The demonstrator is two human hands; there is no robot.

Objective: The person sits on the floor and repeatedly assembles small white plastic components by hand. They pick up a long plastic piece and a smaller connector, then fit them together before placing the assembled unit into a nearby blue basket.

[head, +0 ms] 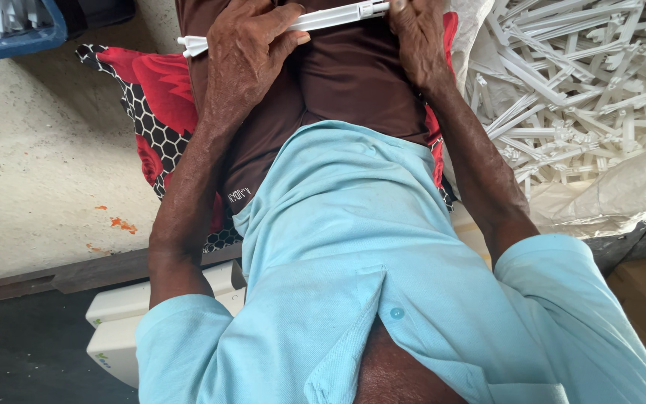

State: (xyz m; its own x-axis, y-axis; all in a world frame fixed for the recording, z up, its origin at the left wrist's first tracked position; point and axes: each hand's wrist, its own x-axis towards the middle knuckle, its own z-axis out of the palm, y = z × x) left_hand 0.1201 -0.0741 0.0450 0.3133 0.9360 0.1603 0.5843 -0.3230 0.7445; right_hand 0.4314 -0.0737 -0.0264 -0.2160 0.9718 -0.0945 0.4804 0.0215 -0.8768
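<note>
I log: left hand [244, 52] fingers [282, 37] gripping long white plastic strip [330, 16] | right hand [416, 34] fingers closed on strip's end | heap of white plastic strips [585, 82] at 2 o'clock.

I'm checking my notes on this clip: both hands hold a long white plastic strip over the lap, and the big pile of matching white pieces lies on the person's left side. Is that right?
Not quite. Both the left hand and the right hand do hold the white plastic strip over the lap, but the pile of white pieces lies on the person's right side, as the head view shows.
</note>
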